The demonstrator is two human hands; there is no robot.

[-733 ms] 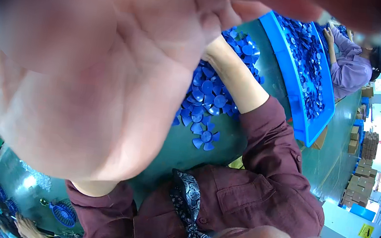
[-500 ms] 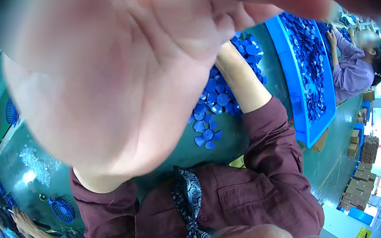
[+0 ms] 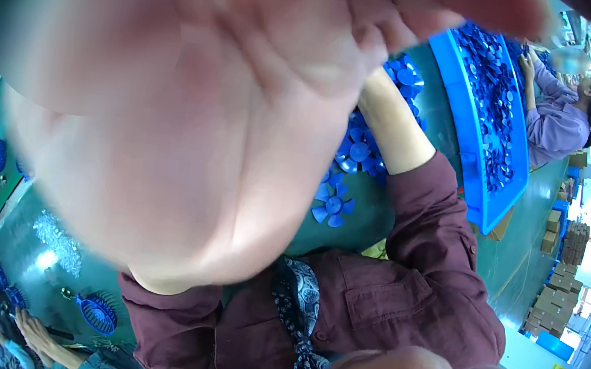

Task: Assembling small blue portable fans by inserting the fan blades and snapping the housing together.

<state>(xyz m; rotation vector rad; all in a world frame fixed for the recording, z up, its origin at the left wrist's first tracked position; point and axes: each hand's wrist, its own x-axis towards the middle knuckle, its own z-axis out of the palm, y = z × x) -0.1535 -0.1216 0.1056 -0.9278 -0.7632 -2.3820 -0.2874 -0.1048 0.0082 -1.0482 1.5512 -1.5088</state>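
Fingers (image 3: 483, 8), blurred up close, blue fan blades (image 3: 359, 151) lying below

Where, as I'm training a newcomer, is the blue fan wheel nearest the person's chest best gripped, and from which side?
The fan wheel is probably best pinched at its round hub, through the gaps between blades, from above on the near side: the blades spread apart, green tabletop shows there, and the pile crowds its far side.
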